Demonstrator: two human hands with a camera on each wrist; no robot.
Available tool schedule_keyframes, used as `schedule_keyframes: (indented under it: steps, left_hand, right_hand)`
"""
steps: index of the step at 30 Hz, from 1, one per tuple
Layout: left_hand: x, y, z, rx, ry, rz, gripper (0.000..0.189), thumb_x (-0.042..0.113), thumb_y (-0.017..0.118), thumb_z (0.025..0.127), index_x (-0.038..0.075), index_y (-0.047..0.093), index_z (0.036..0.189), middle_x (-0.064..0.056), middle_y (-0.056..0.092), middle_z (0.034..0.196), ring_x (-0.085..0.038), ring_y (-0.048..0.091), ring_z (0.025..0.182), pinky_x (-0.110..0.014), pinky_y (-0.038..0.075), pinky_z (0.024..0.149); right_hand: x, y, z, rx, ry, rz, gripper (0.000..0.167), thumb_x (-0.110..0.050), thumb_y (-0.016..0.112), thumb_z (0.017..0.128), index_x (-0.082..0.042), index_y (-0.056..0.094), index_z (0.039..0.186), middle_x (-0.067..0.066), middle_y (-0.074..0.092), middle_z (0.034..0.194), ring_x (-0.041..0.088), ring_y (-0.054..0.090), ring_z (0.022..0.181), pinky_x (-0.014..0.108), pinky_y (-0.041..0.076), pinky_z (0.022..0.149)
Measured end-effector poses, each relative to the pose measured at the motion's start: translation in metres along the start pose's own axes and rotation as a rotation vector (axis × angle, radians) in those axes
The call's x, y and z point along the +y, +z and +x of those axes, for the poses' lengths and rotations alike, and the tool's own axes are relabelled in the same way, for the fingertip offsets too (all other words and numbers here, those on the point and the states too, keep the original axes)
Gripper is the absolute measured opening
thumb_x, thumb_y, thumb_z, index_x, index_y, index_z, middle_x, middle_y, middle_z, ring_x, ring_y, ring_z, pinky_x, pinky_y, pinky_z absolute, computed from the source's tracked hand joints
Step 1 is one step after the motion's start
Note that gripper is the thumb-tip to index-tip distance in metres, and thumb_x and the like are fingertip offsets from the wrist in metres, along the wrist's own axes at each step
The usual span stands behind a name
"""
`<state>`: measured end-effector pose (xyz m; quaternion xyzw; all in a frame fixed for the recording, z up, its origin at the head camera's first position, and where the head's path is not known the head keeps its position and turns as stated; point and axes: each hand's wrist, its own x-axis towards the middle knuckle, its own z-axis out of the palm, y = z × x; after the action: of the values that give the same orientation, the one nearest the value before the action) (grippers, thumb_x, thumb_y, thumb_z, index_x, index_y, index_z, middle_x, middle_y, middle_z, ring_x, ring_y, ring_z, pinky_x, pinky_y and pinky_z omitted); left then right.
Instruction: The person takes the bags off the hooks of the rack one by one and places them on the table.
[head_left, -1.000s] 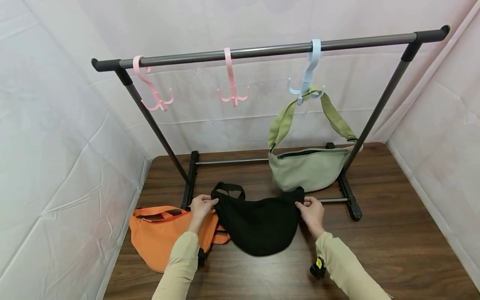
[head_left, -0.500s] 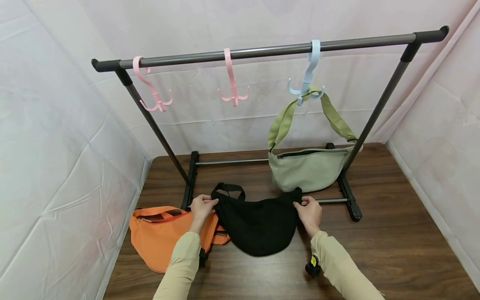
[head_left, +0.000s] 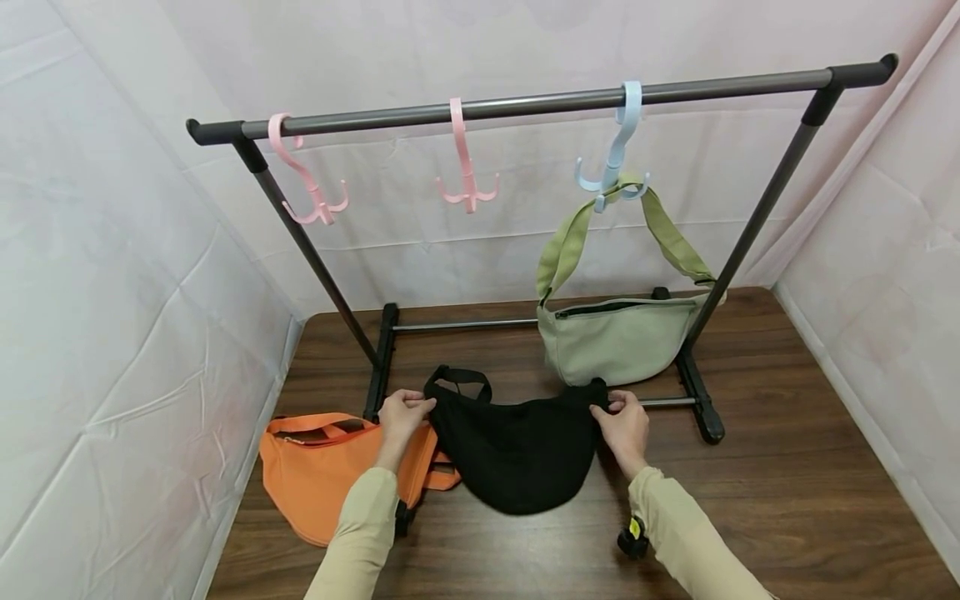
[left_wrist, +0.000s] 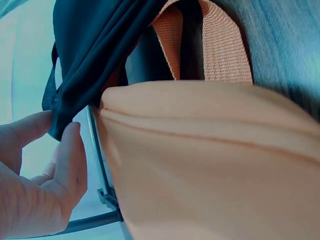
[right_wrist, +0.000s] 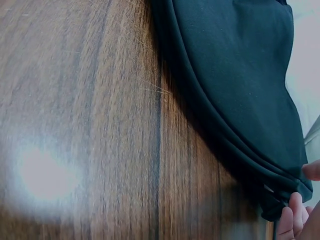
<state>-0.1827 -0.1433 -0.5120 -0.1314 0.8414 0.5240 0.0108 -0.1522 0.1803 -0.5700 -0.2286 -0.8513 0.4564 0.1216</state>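
A black crescent-shaped bag (head_left: pixel 517 454) is stretched between my two hands over the wooden table. My left hand (head_left: pixel 401 421) pinches its left corner between thumb and fingers, which the left wrist view also shows at the dark cloth (left_wrist: pixel 95 55). At the opposite corner my right hand (head_left: pixel 624 425) pinches the fabric, seen at the lower right of the right wrist view. The black strap (head_left: pixel 467 379) loops up behind the left end. Partly under my left forearm lies an orange bag (head_left: pixel 315 479), its strap end reaching beside the black bag.
A metal rack (head_left: pixel 540 103) stands behind, carrying two pink hooks (head_left: pixel 467 179) (head_left: pixel 311 187) and a blue hook (head_left: pixel 617 150). From the blue hook a green bag (head_left: pixel 618 342) hangs by its strap. White cloth walls (head_left: pixel 112 292) enclose the wooden table (head_left: pixel 787 483).
My right hand shifts slightly left, then back right, with the bag's corner. Otherwise both hands keep their hold and the bag stays almost in place.
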Motion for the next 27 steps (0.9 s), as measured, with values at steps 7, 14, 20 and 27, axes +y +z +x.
schedule_keyframes:
  steps: [7, 14, 20, 27]
  left_hand:
    - [0.01, -0.007, -0.005, 0.064, 0.104, 0.131, 0.026, 0.017, 0.063, 0.085, -0.003, 0.061, 0.101, -0.02, 0.065, 0.094, -0.03, 0.062, 0.081, -0.035, 0.052, 0.063]
    - [0.029, -0.015, -0.009, 0.043, 0.264, 0.184, 0.044, 0.032, 0.058, 0.088, 0.0, 0.053, 0.118, -0.019, 0.055, 0.113, -0.031, 0.052, 0.102, -0.045, 0.043, 0.085]
    - [0.057, -0.017, -0.017, -0.051, 0.405, 0.221, 0.06, 0.045, 0.05, 0.09, 0.006, 0.04, 0.134, -0.015, 0.039, 0.137, -0.031, 0.04, 0.122, -0.048, 0.038, 0.095]
    - [0.088, -0.015, -0.027, -0.15, 0.586, 0.298, 0.064, 0.044, 0.05, 0.09, 0.009, 0.032, 0.14, -0.01, 0.026, 0.146, -0.029, 0.028, 0.131, -0.051, 0.03, 0.101]
  right_hand:
    - [-0.004, -0.016, -0.002, -0.056, -0.065, 0.013, 0.048, -0.022, 0.066, 0.08, 0.001, 0.05, 0.119, 0.019, 0.055, 0.099, 0.032, 0.056, 0.084, 0.043, 0.044, 0.073]
    - [-0.014, -0.036, -0.003, -0.102, -0.24, -0.024, 0.068, -0.025, 0.066, 0.082, -0.001, 0.032, 0.136, 0.022, 0.044, 0.122, 0.037, 0.046, 0.107, 0.05, 0.04, 0.085]
    - [-0.029, -0.05, -0.008, -0.148, -0.368, -0.097, 0.08, -0.041, 0.064, 0.081, -0.006, 0.027, 0.141, 0.023, 0.033, 0.139, 0.041, 0.032, 0.124, 0.057, 0.031, 0.095]
    - [-0.043, -0.06, -0.013, -0.106, -0.552, -0.172, 0.084, -0.043, 0.067, 0.078, -0.007, 0.026, 0.142, 0.022, 0.029, 0.141, 0.042, 0.028, 0.126, 0.058, 0.029, 0.095]
